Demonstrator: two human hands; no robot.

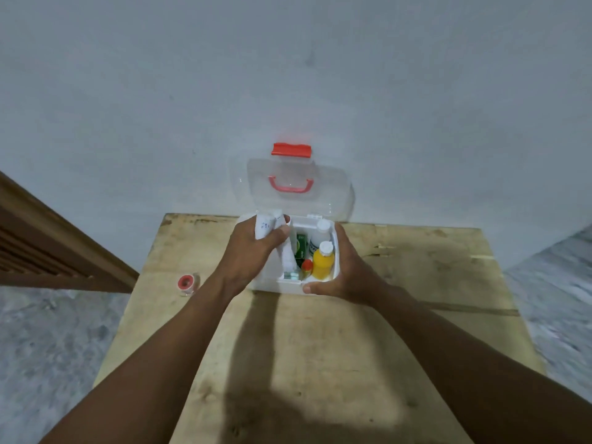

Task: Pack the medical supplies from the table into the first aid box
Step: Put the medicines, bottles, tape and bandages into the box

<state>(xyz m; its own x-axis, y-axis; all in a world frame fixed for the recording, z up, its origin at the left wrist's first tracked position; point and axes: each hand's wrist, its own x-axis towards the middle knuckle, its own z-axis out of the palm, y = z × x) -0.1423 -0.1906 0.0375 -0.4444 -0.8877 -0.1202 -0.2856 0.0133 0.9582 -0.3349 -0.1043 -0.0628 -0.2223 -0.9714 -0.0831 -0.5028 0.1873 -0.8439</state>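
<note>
A: Two white tubes (268, 225) are clenched in the left hand (250, 251), above the first aid box (290, 286). Why is the right hand (344, 270) there?

B: Spread flat against the box's wall, probably bracing it.

A: Clearance?

B: Open lid (298, 187) leans back. Yellow bottle (323, 262) crowds the right-hand side; free room lies under the left. Tape roll (186, 282) waits outside the left wrist, at the table (320, 347) edge.

Arms: I see both forearms bare, no sleeves in view.
Left hand (248, 251): bare, ungloved, no ring visible.
Right hand (347, 270): bare, ungloved; thumbnail short, pale.
Wrists: nothing worn.
</note>
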